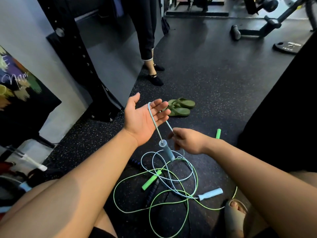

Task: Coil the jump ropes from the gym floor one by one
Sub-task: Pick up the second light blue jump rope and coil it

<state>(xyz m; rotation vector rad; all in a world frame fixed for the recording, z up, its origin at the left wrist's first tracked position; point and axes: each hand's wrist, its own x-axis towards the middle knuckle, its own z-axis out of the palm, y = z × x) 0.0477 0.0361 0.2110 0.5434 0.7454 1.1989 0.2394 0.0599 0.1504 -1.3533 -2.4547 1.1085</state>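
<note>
My left hand (145, 115) is held palm up with straight fingers, and the light blue jump rope (155, 125) loops over those fingers. One blue handle (167, 150) dangles from that loop below the palm. My right hand (186, 140) pinches the same blue cord just right of the loop. The rest of the blue cord lies tangled on the floor, ending in a second blue handle (211, 194). A green jump rope (151, 182) and a black one (152, 190) are mixed into the same pile.
A pair of green sandals (180, 107) lies on the rubber floor beyond my hands. Another person's legs (149, 40) stand by a black rack (75, 48) at the left. A weight plate (288, 47) and bench frames sit far right. My sandalled foot (235, 215) is at the lower right.
</note>
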